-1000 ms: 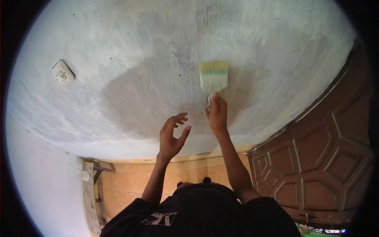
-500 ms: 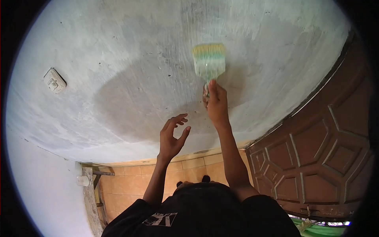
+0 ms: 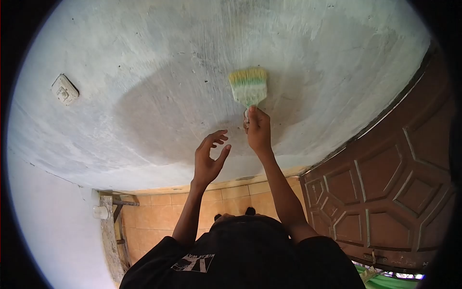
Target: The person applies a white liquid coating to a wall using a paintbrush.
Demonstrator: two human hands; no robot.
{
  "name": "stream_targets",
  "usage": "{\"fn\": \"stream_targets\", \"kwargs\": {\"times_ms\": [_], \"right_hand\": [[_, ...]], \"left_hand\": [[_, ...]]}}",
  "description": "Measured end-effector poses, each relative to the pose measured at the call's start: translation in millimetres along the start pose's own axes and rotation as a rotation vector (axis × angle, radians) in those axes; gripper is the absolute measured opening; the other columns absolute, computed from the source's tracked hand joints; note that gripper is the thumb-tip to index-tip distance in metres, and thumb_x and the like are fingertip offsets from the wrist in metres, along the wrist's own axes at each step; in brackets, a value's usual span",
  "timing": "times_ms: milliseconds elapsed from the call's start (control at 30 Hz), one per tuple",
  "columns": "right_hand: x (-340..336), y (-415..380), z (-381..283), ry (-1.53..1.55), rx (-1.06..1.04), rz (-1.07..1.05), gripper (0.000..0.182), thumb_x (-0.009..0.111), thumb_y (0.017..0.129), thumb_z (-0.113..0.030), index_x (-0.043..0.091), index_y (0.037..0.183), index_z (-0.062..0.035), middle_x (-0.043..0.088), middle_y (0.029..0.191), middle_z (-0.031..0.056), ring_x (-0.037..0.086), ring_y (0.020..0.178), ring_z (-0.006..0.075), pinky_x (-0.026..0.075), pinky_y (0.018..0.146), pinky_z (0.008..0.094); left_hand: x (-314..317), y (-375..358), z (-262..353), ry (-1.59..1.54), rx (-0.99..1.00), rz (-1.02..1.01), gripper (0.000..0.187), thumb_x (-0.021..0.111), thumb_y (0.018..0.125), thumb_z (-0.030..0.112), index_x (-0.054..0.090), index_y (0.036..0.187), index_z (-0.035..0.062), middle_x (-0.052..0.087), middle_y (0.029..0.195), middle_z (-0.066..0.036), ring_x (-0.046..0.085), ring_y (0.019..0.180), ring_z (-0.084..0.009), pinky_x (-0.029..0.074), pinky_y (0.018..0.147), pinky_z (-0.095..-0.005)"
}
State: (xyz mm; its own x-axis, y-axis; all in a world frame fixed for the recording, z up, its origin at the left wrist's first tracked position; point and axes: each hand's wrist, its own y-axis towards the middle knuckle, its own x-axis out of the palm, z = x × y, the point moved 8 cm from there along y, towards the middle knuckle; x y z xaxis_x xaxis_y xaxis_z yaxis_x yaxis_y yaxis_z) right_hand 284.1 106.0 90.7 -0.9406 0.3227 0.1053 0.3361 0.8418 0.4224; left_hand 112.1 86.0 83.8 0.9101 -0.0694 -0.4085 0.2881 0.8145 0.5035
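Observation:
My right hand (image 3: pixel 258 131) is wrapped round the handle of a wide paintbrush (image 3: pixel 249 90), whose bristles are yellow at the tip and green below, with pale paint over the lower part. The brush points up the wall (image 3: pixel 168 96), its bristles overlapping the streaky grey-white surface. To the left, my left hand (image 3: pixel 210 156) holds nothing; its fingers are curved and the thumb stands apart from them. A darker shadowed patch lies on the wall behind both hands.
On the wall's left side is a white switch (image 3: pixel 65 90). A brown panelled door (image 3: pixel 385 192) stands at the right. Below are orange floor tiles (image 3: pixel 159 216) and, at lower left, a wooden bench (image 3: pixel 111 236) with a white cup (image 3: pixel 100 212) on it.
The paintbrush and my right hand have moved down the wall and slightly left. My left hand has risen a little, keeping the same curved shape.

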Motion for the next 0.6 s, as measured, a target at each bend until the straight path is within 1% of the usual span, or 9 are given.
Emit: {"fn": "stream_targets", "kwargs": {"times_ms": [67,133,167,233,300,333,400,500,600], "right_hand": [[-7.6,-11.1,32.6,-0.165,-0.119,0.024,0.044,0.04,0.102,-0.036,0.037,0.066,-0.011,0.035,0.054,-0.0047,0.032,0.045,0.0042,0.025,0.042,0.0237],[-12.6,-45.4,113.3,0.012,0.067,-0.006,0.044,0.04,0.103,-0.035,0.035,0.066,-0.011,0.033,0.055,-0.0048,0.03,0.045,0.005,0.024,0.042,0.0243],[-17.3,-66.6,143.7,0.018,0.092,-0.01,0.044,0.04,0.103,-0.036,0.035,0.066,-0.011,0.032,0.055,-0.0049,0.03,0.045,0.0051,0.024,0.042,0.024],[-22.1,-101.0,178.3,0.069,0.196,-0.013,0.044,0.039,0.103,-0.036,0.035,0.067,-0.0108,0.031,0.055,-0.0049,0.029,0.046,0.0052,0.024,0.042,0.0238],[-20.0,-123.7,194.0,0.164,0.347,-0.005,0.044,0.038,0.103,-0.036,0.036,0.068,-0.0105,0.031,0.054,-0.0049,0.03,0.045,0.0052,0.025,0.042,0.0239],[-19.5,-123.6,196.1,0.205,0.318,0.019,0.043,0.038,0.103,-0.036,0.036,0.068,-0.0104,0.031,0.055,-0.0048,0.03,0.045,0.0051,0.025,0.042,0.0238],[-12.7,-110.3,182.3,0.282,0.264,0.06,0.043,0.037,0.103,-0.036,0.037,0.069,-0.0102,0.032,0.055,-0.0045,0.03,0.045,0.005,0.025,0.041,0.0236],[2.9,-78.8,141.3,0.162,0.193,-0.03,0.043,0.038,0.103,-0.036,0.038,0.07,-0.0099,0.035,0.056,-0.0039,0.031,0.045,0.0052,0.025,0.042,0.0236],[-1.5,-89.6,187.4,0.206,0.256,-0.06,0.043,0.04,0.102,-0.038,0.038,0.07,-0.0102,0.036,0.058,-0.0037,0.031,0.046,0.005,0.025,0.042,0.0235]], "left_hand": [[4.9,-3.4,-5.8,-0.005,0.007,0.012,0.039,0.07,0.082,0.009,0.059,0.119,0.0082,0.066,0.101,-0.008,0.062,0.089,-0.0198,0.049,0.077,-0.0329],[7.1,-10.6,-17.1,-0.019,-0.025,-0.003,0.039,0.07,0.083,0.01,0.058,0.119,0.008,0.066,0.101,-0.008,0.062,0.089,-0.0192,0.049,0.077,-0.0325],[8.1,-15.7,-20.6,-0.028,-0.045,-0.012,0.038,0.069,0.083,0.01,0.058,0.12,0.0079,0.066,0.102,-0.008,0.062,0.089,-0.0189,0.049,0.077,-0.0323],[4.7,-24.6,-29.2,-0.045,-0.116,-0.012,0.036,0.068,0.085,0.011,0.058,0.12,0.0081,0.065,0.104,-0.007,0.062,0.089,-0.0167,0.049,0.076,-0.0326],[2.8,-32.8,-45.0,-0.064,-0.174,-0.01,0.035,0.067,0.086,0.012,0.058,0.12,0.0081,0.065,0.105,-0.005,0.061,0.089,-0.0152,0.049,0.076,-0.0327],[3.6,-36.2,-56.2,-0.105,-0.19,-0.005,0.038,0.065,0.088,0.013,0.055,0.123,0.008,0.062,0.111,-0.006,0.061,0.09,-0.0141,0.049,0.075,-0.0312],[3.2,-44.5,-79.9,-0.148,-0.248,0.057,0.04,0.065,0.088,0.013,0.052,0.126,0.0077,0.06,0.114,-0.007,0.061,0.09,-0.0146,0.049,0.074,-0.0298],[11.4,-62.2,-109.2,-0.181,-0.321,0.084,0.043,0.063,0.09,0.014,0.048,0.13,0.0076,0.057,0.118,-0.009,0.06,0.09,-0.0159,0.05,0.072,-0.0285],[24.1,-77.2,-129.7,-0.197,-0.329,0.053,0.043,0.063,0.09,0.015,0.049,0.129,0.0077,0.058,0.116,-0.009,0.06,0.09,-0.0158,0.05,0.071,-0.0294]]}}
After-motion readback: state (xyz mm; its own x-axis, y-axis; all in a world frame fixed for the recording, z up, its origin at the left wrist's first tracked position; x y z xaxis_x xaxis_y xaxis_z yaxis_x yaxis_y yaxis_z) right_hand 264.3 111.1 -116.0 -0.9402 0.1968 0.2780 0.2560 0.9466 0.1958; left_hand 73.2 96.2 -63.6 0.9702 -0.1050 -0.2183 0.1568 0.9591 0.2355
